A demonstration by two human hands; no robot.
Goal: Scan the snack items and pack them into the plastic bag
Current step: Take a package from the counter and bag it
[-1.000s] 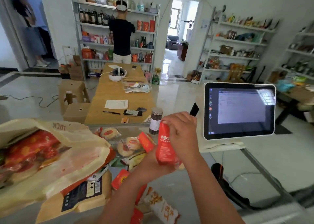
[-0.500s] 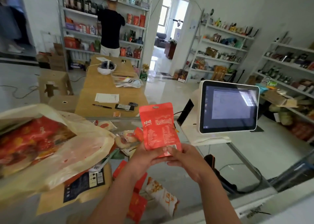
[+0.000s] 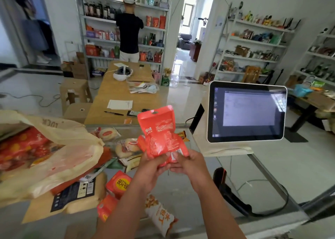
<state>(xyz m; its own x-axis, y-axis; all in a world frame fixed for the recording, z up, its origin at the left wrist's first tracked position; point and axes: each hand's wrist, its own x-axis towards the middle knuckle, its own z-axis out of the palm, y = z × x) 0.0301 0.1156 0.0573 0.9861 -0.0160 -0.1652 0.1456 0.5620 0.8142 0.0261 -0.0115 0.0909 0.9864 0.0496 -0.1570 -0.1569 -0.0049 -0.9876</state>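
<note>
Red snack pouch (image 3: pixel 159 135) is upright above the glass counter (image 3: pixel 177 189), printed back toward the camera, hang-hole end up. Left hand (image 3: pixel 153 165) grips its bottom edge: thumb on the near face, fingers curled behind. Right hand (image 3: pixel 187 161) pinches the lower right corner, thumb over a white label patch. The two hands touch each other under the pouch.

The pouch is left of the touchscreen terminal (image 3: pixel 246 111), apart from it. Black handheld scanner (image 3: pixel 229 190) sits just right of the right forearm, with its cable trailing right.

Cream plastic bag (image 3: pixel 59 148) is slumped on the counter at the left, red packets showing through it.

Loose on the counter:
- round pastry packs (image 3: pixel 126 146) behind the pouch
- orange box (image 3: pixel 118 183) beside the left forearm
- white-and-orange snack bag (image 3: pixel 161 215) between the forearms
- tan pouch with dark label (image 3: pixel 72 197), partly under the bag

Background: wooden table (image 3: pixel 112 93) beyond the counter. A person (image 3: pixel 129 32) faces stocked shelves (image 3: pixel 155 42).
</note>
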